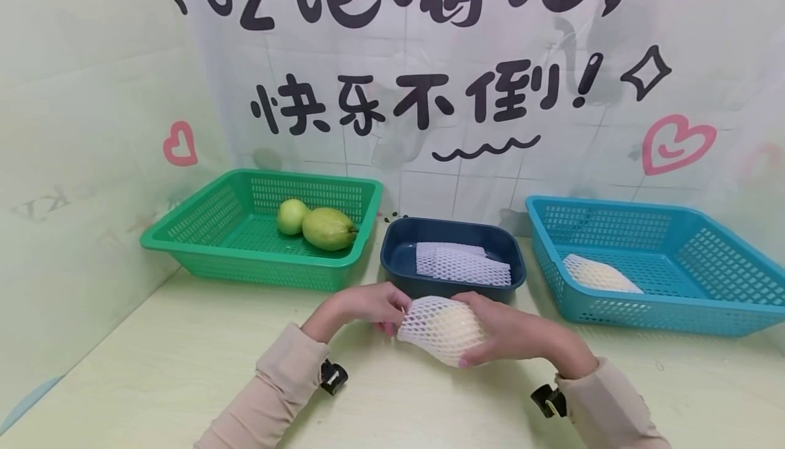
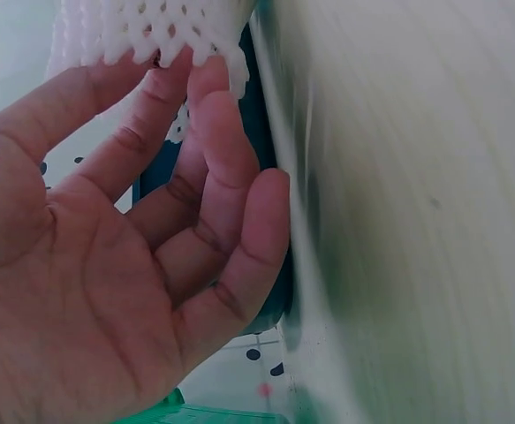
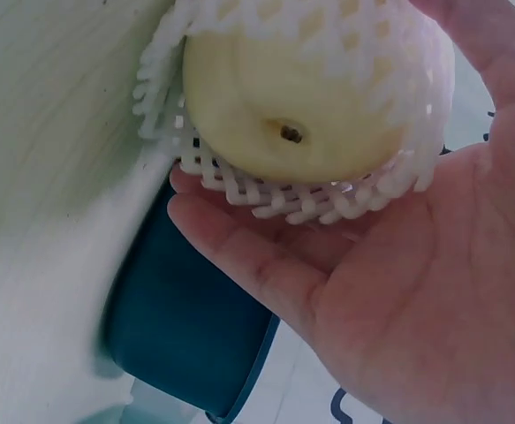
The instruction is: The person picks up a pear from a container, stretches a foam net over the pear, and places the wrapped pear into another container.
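A pale yellow fruit [image 3: 306, 115], probably a pear, sits inside a white foam fruit net [image 1: 435, 323] above the table's near side. My right hand [image 1: 505, 330] grips the netted fruit from the right, thumb and fingers around it. In the right wrist view the net's open end leaves the fruit's bottom, with its dark eye, uncovered. On the other end, my left hand [image 1: 375, 304] pinches the net's edge with thumb and fingertips, as the left wrist view shows. Just behind both hands stands a dark blue tray [image 1: 398, 279] holding several flat foam nets [image 1: 463, 265].
At the back left, a green basket [image 1: 264, 261] holds a round green fruit [image 1: 292, 217] and a larger yellow-green pear [image 1: 329, 229]. A light blue basket [image 1: 656, 313] on the right contains another netted fruit [image 1: 601, 275]. Behind them hangs a printed white wall sheet [image 1: 380, 183].
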Motion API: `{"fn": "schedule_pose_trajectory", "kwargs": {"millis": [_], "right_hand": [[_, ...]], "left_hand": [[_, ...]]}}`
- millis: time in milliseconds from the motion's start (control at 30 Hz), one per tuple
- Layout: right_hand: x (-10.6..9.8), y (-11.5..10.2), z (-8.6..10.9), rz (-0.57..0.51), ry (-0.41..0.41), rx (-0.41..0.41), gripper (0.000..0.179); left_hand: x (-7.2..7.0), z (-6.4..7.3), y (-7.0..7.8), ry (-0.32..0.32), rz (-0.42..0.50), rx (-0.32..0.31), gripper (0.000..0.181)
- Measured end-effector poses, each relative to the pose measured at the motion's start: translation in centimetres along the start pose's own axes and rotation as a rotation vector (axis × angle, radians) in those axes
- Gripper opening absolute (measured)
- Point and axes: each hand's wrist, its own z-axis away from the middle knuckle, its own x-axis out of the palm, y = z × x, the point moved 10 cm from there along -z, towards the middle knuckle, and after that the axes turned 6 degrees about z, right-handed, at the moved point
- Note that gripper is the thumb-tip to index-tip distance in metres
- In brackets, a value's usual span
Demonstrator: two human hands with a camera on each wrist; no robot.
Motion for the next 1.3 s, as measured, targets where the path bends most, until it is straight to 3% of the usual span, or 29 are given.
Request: {"fn": "schedule_pose_trajectory", "kwargs": {"millis": [400,600,700,833,967,1100,1200,1300], "right_hand": [[-0.1,0.0,0.2,0.028,-0.024,-0.016,0.081],[0.0,-0.1,0.0,0.005,-0.025,-0.019,0.083],[0.0,0.0,0.0,0.008,-0.023,-0.008,0.084],[0.0,0.0,-0.1,0.009,-0.020,-0.005,0.087],[-0.1,0.3,0.0,0.010,-0.020,0.043,0.095],[-0.6,1.3,0.9,-0.003,-0.036,0.148,0.101],[-1.1,2.4,1.9,0.036,-0.074,0.237,0.086],[-1.2,2.9,2.3,0.105,-0.136,0.247,0.047]], "left_hand": [[0.0,-0.1,-0.5,-0.005,0.042,0.001,0.009],[0.0,-0.2,0.7,-0.012,-0.033,0.096,0.010],[-0.1,-0.3,1.4,0.021,-0.080,0.149,0.011],[-0.4,-0.5,1.9,0.076,-0.138,0.173,0.013],[-0.6,-0.5,1.7,0.108,-0.204,0.159,0.017],[-0.4,-0.6,1.6,0.098,-0.226,0.167,0.017],[-0.2,-0.6,1.6,0.085,-0.225,0.179,0.015],[-0.1,-0.6,1.4,0.077,-0.217,0.165,0.014]]}}
